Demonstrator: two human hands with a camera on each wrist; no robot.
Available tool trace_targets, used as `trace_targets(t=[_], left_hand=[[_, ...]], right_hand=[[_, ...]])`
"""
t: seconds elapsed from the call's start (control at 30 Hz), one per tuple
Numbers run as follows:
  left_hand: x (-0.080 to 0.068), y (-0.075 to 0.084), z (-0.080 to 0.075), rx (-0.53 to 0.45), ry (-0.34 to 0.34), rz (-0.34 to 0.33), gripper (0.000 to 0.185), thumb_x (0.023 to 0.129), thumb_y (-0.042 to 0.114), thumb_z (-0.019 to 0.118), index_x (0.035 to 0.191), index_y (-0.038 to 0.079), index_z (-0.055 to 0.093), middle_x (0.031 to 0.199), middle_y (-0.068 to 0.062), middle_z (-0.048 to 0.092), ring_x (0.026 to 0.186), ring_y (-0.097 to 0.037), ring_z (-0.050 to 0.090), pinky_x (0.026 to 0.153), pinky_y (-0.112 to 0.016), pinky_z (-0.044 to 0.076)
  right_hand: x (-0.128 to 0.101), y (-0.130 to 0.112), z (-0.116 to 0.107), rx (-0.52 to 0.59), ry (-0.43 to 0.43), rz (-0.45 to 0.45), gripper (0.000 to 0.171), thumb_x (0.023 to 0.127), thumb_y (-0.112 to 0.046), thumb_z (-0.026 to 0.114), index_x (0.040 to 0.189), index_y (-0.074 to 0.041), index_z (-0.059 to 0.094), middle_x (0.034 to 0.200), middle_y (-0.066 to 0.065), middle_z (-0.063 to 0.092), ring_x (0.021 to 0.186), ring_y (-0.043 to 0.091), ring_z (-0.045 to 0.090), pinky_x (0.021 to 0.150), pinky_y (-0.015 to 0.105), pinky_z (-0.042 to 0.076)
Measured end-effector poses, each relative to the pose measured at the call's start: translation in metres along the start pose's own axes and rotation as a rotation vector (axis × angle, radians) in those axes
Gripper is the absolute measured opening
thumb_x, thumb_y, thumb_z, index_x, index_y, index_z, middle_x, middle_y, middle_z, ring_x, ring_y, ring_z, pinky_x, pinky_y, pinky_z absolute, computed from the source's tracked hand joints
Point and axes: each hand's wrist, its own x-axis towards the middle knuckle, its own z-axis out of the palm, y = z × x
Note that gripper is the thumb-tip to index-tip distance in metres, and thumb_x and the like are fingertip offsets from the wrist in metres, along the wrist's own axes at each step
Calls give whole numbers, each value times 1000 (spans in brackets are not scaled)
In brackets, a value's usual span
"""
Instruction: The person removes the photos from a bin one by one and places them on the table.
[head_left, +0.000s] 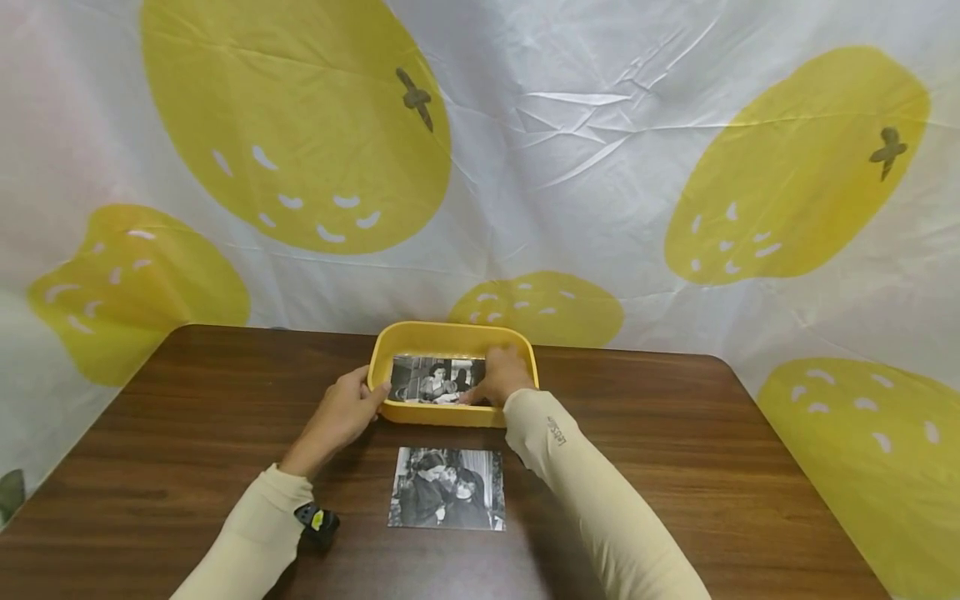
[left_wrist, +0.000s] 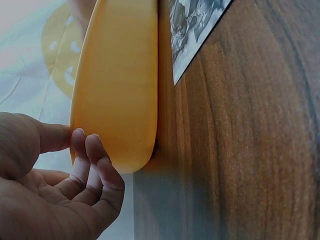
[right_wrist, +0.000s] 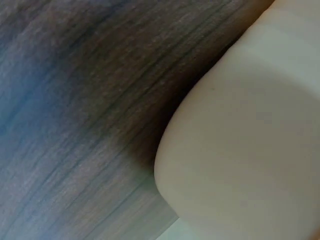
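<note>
A yellow plastic container (head_left: 442, 414) with rounded corners stands toward the table's back edge. At its left end my left hand (head_left: 345, 412) pinches the rim. In the left wrist view that hand (left_wrist: 75, 185) has its thumb at the rim and its fingertips against the outer wall (left_wrist: 117, 85). A black-and-white photograph (head_left: 431, 379) of a seated person lies inside the container. My right hand (head_left: 506, 375) reaches in over the photo's right end, thumb at its lower edge; the other fingers are blurred, and I cannot tell whether they grip it.
A second black-and-white photograph (head_left: 447, 489) lies flat on the brown wooden table (head_left: 637, 433), in front of the container. Behind the table hangs a white cloth (head_left: 570, 208) printed with yellow fruit. The right wrist view shows mostly the container's pale wall (right_wrist: 240, 140) and tabletop.
</note>
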Motion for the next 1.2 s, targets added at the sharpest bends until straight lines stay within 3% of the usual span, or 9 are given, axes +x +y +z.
trace_targets(t=[0.13, 0.43, 0.67, 0.93, 1.2], left_hand=[[0, 1, 0, -2, -3, -3, 36, 104, 19, 58, 129, -7, 56, 69, -4, 57, 57, -15, 49, 53, -28, 38], [0, 2, 2, -11, 0, -6, 34, 104, 18, 57, 127, -6, 57, 69, -6, 58, 58, -15, 49, 52, -28, 37], [0, 2, 3, -22, 2, -11, 34, 104, 16, 57, 129, -7, 56, 71, -7, 59, 59, -15, 51, 53, -28, 38], [-1, 3, 1, -31, 0, -8, 35, 104, 15, 56, 130, -8, 55, 72, -8, 59, 60, -15, 51, 53, -27, 39], [-3, 4, 1, -32, -8, -14, 36, 105, 16, 56, 131, -8, 54, 73, -8, 59, 59, -15, 50, 51, -27, 38]], right_hand=[[0, 0, -2, 12, 51, 16, 72, 62, -30, 99, 113, 5, 62, 114, 27, 62, 103, 37, 60, 93, 45, 51], [-6, -3, -9, 46, 149, 2, 55, 73, -13, 93, 114, 5, 61, 121, 27, 62, 113, 43, 61, 99, 48, 48], [-7, -3, -17, 28, 209, -53, 37, 75, 0, 80, 108, 2, 64, 110, 22, 67, 108, 40, 62, 96, 48, 49], [-10, -5, -33, 141, 162, -43, 36, 81, 2, 74, 116, -2, 63, 113, 17, 68, 107, 39, 62, 95, 50, 48], [-16, -4, -47, 280, 131, -81, 32, 85, 1, 75, 114, 0, 62, 108, 19, 66, 93, 31, 63, 82, 40, 54]])
